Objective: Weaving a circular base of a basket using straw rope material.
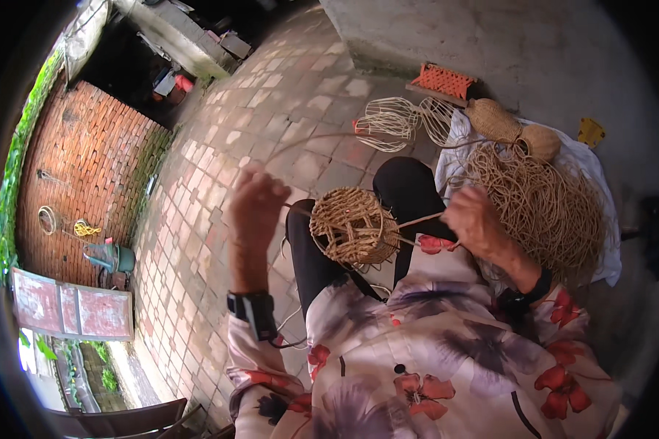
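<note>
Between my knees sits a small woven basket [353, 225] of tan twisted cord, its mouth tilted toward me and gaps showing in its weave. Left of it, my left hand [256, 197] is raised, with fingers closed on a thin brown cord [322, 136]. That cord runs to the basket's side and also arcs up away from me. To the basket's right, my right hand [477, 221] pinches a tan strand [420, 219], stretched straight out from the weave. The fingers of both hands are slightly blurred.
At the right, a large heap of tan cord [542, 212] lies on a white cloth [608, 256]. Beyond it are two woven round pieces [493, 117], pale wire frames [388, 121] and a small stool with orange webbing [445, 80], near a wall. Paving [190, 241] spreads left.
</note>
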Demonstrator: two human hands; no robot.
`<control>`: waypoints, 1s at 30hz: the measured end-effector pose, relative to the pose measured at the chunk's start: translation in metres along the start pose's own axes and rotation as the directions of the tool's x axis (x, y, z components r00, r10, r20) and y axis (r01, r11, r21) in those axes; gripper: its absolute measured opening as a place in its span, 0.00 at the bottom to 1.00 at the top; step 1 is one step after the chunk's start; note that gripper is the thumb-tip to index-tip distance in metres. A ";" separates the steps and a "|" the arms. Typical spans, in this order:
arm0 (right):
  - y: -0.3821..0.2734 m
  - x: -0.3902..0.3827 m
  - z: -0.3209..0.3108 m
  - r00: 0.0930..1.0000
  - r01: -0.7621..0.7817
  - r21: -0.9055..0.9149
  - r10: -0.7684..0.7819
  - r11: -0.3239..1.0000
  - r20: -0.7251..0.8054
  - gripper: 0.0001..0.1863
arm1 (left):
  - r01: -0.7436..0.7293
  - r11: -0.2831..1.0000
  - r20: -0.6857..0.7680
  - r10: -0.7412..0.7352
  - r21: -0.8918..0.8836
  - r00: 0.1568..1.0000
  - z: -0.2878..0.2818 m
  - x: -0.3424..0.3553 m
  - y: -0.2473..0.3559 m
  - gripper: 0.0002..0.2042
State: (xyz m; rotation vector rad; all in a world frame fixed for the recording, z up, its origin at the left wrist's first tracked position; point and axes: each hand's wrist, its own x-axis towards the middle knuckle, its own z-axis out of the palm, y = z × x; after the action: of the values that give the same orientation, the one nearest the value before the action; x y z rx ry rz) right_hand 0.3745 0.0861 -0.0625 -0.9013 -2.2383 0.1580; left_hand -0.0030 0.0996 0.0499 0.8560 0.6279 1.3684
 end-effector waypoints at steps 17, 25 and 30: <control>-0.047 0.046 0.015 0.893 -0.435 0.629 0.219 0.644 0.394 0.07 | 0.417 0.740 -0.595 -0.029 0.528 0.803 -0.086 -0.105 0.012 0.26; -0.021 0.017 0.012 0.950 -0.311 -0.059 0.312 0.949 -0.001 0.04 | 0.539 0.440 -0.559 -0.098 0.718 0.824 -0.059 -0.114 -0.012 0.34; 0.120 -0.064 -0.041 0.532 -0.733 -0.523 0.845 0.435 -0.043 0.11 | 0.308 0.468 -0.440 0.202 0.828 0.875 -0.031 -0.127 -0.030 0.21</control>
State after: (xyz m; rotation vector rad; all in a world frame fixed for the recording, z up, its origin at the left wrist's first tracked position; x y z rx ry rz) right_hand 0.5010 0.1287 -0.1110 -2.3290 -1.8441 0.1264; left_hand -0.0270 -0.0212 -0.0040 1.2927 1.8929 1.1310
